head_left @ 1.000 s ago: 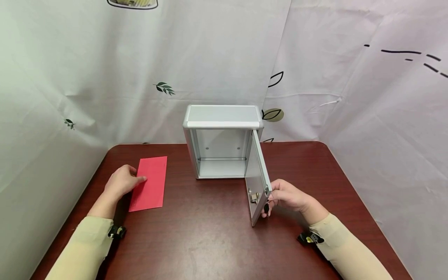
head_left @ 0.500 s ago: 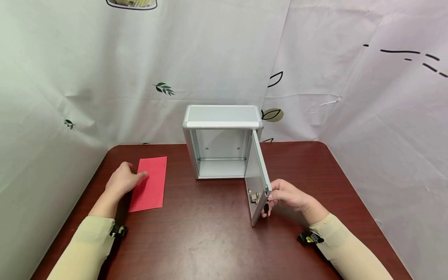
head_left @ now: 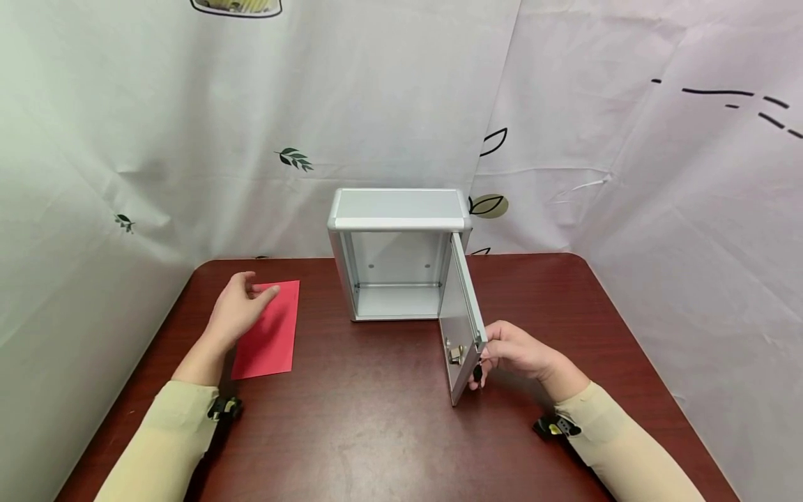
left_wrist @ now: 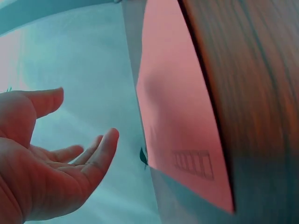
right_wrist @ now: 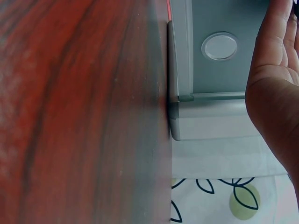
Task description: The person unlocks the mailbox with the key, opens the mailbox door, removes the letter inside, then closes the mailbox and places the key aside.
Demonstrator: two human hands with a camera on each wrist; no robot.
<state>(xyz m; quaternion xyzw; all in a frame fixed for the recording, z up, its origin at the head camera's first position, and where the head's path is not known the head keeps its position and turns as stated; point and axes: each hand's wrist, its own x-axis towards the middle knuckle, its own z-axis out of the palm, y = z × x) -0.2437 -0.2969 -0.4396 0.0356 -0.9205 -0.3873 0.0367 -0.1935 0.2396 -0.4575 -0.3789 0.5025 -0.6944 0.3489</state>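
Note:
In the head view my left hand (head_left: 235,310) hovers over a red envelope (head_left: 279,341) that lies on the table. Its fingers are bent loosely, the thumb stands apart, and nothing is between them. The left wrist view shows the palm up close and a row of printed boxes on the envelope's corner. A silver metal box (head_left: 401,206) stands at the back, its door (head_left: 458,300) swung out towards me on the right. My right hand (head_left: 517,352) is at the door's outer face near the free edge, pinching a black-headed key (head_left: 478,373); its fingertips are partly hidden.
A lock (head_left: 456,355) shows on the door's inner face. In the right wrist view a pale round disc (right_wrist: 219,45) sits on a grey panel. The dark red table (head_left: 376,439) is bordered by white printed cloth (head_left: 401,90) at the back and sides.
My left hand has lifted off the envelope and moved up and to the right over it; the envelope stays put. The right hand and the door have not moved.

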